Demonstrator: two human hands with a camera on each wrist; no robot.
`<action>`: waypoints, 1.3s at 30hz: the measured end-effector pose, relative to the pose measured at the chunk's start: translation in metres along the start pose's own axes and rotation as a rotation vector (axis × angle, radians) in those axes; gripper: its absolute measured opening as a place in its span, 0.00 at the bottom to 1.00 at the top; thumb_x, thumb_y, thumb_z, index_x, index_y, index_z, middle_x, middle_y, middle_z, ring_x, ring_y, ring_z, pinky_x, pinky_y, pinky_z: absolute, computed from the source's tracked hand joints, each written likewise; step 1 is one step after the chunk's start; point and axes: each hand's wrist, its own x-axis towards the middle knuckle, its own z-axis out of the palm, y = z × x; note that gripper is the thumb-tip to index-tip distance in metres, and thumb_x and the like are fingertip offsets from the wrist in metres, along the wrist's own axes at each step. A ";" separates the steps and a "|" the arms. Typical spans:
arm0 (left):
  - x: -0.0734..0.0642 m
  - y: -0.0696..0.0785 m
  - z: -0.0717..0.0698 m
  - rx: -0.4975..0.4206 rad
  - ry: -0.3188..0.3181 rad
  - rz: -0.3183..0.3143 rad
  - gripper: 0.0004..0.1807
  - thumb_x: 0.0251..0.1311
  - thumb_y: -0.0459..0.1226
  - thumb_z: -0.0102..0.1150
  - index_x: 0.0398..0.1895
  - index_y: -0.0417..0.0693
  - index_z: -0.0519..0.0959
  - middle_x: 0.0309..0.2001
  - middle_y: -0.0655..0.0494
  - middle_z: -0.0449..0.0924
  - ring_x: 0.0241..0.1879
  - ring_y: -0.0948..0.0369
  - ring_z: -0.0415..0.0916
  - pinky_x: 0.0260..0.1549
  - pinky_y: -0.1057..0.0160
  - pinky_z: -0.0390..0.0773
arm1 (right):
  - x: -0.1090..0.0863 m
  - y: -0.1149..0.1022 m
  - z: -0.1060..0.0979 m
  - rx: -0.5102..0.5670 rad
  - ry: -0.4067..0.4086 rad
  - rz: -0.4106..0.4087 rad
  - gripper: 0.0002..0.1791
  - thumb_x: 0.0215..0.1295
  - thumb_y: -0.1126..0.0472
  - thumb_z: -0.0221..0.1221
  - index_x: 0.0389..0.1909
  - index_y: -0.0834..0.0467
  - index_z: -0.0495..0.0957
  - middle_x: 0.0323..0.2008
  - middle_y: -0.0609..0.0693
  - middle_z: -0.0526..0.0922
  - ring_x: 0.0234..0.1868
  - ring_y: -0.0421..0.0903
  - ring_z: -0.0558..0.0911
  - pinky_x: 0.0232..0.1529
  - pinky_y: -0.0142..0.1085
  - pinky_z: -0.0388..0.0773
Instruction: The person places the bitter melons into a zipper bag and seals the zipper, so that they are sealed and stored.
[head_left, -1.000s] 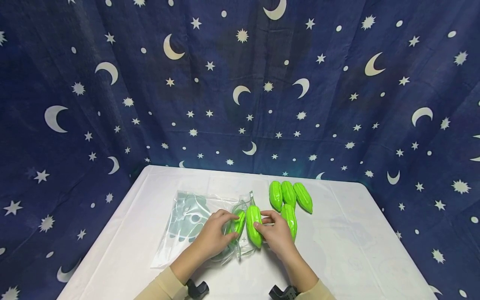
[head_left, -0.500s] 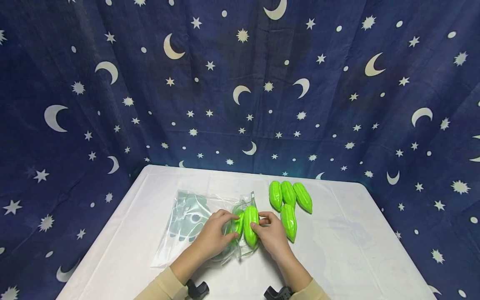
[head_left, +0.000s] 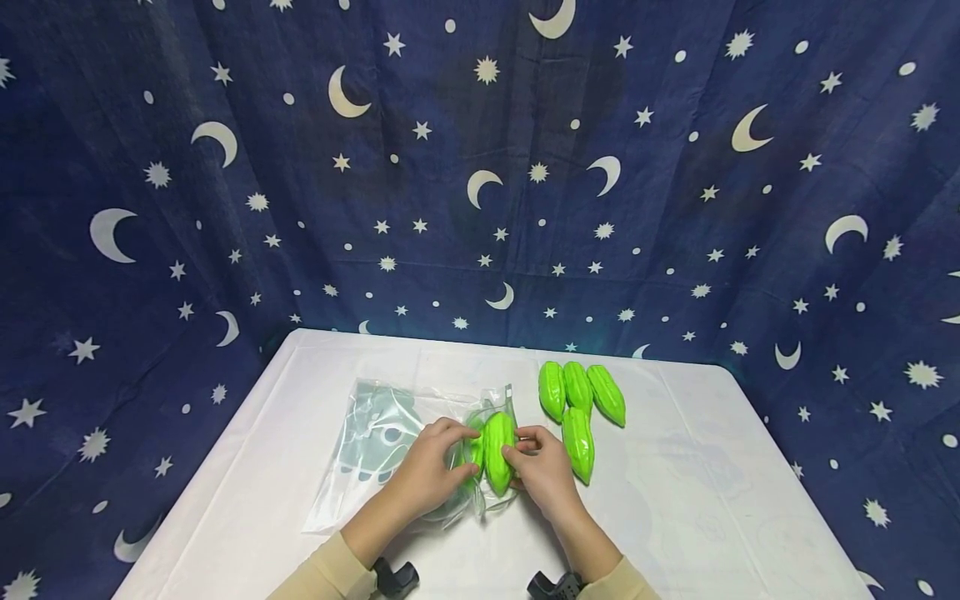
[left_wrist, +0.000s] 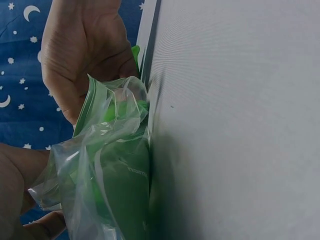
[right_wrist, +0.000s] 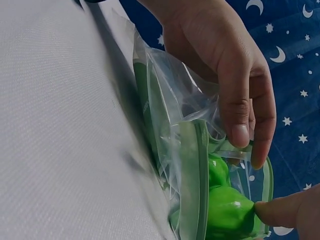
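Note:
My left hand holds the mouth of a clear plastic zip bag with a green cartoon print, its thumb and index finger at the rim. Inside the bag lies one green ribbed fruit, partly hidden by the film and the other fruit. A second green ribbed fruit is pinched between the thumb and fingers of my right hand, at the bag's opening. Seen from the right wrist, its end rests against the first fruit, within the zip rim.
Several more green ribbed fruits lie grouped on the white tabletop, to the right of the bag. A dark blue curtain with moons and stars hangs behind the table.
My right hand has brought the green fruit leftward, from beside the bag into its opening and against the fruit inside. The left hand stays in place at the bag's mouth.

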 end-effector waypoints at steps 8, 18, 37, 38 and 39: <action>0.000 0.001 -0.001 0.002 0.003 0.012 0.24 0.60 0.40 0.79 0.60 0.55 0.85 0.56 0.60 0.83 0.60 0.54 0.80 0.60 0.46 0.83 | 0.001 0.002 0.001 0.014 -0.025 0.006 0.20 0.67 0.65 0.66 0.60 0.62 0.82 0.45 0.58 0.80 0.36 0.48 0.82 0.32 0.41 0.89; 0.000 0.001 -0.001 0.000 -0.001 0.003 0.25 0.60 0.42 0.80 0.60 0.58 0.85 0.56 0.62 0.83 0.60 0.56 0.80 0.61 0.48 0.83 | 0.002 0.003 -0.001 0.088 -0.048 0.007 0.20 0.65 0.69 0.66 0.58 0.64 0.81 0.42 0.57 0.78 0.36 0.47 0.81 0.35 0.41 0.91; 0.001 0.005 -0.002 0.004 0.044 0.040 0.25 0.57 0.39 0.81 0.59 0.57 0.86 0.55 0.62 0.83 0.59 0.57 0.80 0.59 0.49 0.83 | 0.000 0.000 -0.002 0.090 -0.128 -0.012 0.18 0.73 0.67 0.59 0.61 0.66 0.82 0.48 0.61 0.87 0.43 0.50 0.86 0.40 0.41 0.91; 0.001 0.006 -0.002 0.006 0.045 0.042 0.25 0.57 0.39 0.81 0.59 0.57 0.86 0.54 0.62 0.83 0.59 0.57 0.80 0.59 0.49 0.83 | 0.000 0.000 -0.002 0.091 -0.134 -0.013 0.19 0.72 0.68 0.59 0.62 0.66 0.81 0.48 0.61 0.88 0.43 0.50 0.87 0.40 0.40 0.90; 0.001 0.006 -0.002 0.010 0.046 0.041 0.25 0.57 0.39 0.81 0.59 0.57 0.86 0.54 0.62 0.83 0.58 0.57 0.80 0.59 0.49 0.83 | 0.000 0.000 -0.002 0.089 -0.140 -0.016 0.20 0.71 0.68 0.59 0.62 0.66 0.81 0.49 0.60 0.89 0.42 0.49 0.87 0.40 0.40 0.90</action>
